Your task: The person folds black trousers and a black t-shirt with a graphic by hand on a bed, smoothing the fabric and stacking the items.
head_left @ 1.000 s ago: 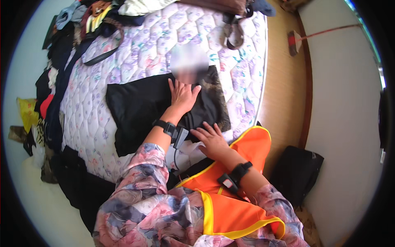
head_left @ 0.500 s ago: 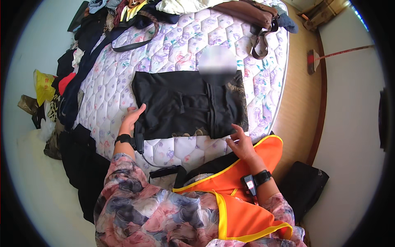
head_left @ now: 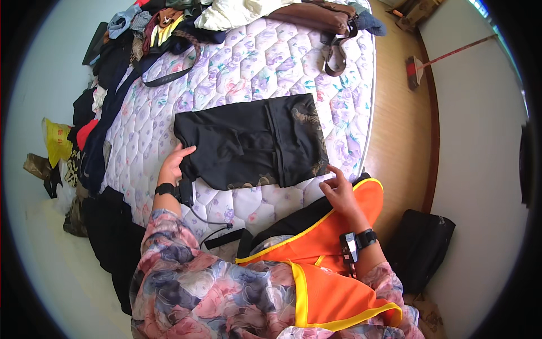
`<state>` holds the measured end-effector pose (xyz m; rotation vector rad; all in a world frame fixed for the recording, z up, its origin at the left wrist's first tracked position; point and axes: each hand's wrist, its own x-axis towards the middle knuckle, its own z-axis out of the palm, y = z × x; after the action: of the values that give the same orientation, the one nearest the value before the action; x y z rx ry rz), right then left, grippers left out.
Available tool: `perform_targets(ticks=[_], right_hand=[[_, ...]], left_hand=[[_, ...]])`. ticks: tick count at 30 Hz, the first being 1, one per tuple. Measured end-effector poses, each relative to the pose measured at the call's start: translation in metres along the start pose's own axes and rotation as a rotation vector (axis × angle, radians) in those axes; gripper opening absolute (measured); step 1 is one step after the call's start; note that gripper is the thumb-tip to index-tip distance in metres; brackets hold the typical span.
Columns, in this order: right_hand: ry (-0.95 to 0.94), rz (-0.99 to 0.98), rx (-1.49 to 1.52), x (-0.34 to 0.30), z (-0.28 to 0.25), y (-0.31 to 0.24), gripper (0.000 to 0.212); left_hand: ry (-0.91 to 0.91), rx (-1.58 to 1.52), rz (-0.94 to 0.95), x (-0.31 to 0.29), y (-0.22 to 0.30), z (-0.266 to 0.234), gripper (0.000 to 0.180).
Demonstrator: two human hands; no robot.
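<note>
A folded black garment (head_left: 228, 138) lies on the floral mattress, with a gold-brown pattern along its right end and part of its near edge. Two raised bands of cloth run across it right of the middle. At its left edge my left hand (head_left: 174, 164) has the thumb on top of the cloth. The fingers are partly hidden at the rim, where they appear to pinch it. By the near right corner is my right hand (head_left: 340, 195), its index finger and thumb apart and curved. Its fingertip is at the garment's edge, and nothing is held.
Piled clothes (head_left: 130, 42) line the far left of the mattress (head_left: 248, 62), beside a belt (head_left: 169, 79). A brown leather bag (head_left: 316, 16) lies at the far side. Orange cloth with yellow edging (head_left: 316, 254) covers my lap. A broom (head_left: 415, 73) and black case (head_left: 423, 248) are right.
The view has turned slightly, so bed and garment appear tilted. My right hand has slid off the garment's near edge to just outside its corner. The near left corner of the cloth looks drawn in.
</note>
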<state>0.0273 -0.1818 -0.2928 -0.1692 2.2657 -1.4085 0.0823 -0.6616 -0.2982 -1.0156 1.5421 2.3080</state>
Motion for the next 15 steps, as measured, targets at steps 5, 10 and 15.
perform_targets(ticks=[5,10,15], right_hand=[[0.069,0.047,-0.053,-0.006,-0.008,0.016,0.052],[0.071,0.081,-0.015,-0.006,-0.010,0.012,0.054],[0.089,0.089,0.002,-0.007,-0.013,0.026,0.054]], left_hand=[[-0.178,0.322,0.252,-0.027,0.035,0.122,0.074],[-0.295,0.688,0.385,0.020,-0.008,0.232,0.081],[-0.245,0.896,0.494,0.038,-0.073,0.305,0.072]])
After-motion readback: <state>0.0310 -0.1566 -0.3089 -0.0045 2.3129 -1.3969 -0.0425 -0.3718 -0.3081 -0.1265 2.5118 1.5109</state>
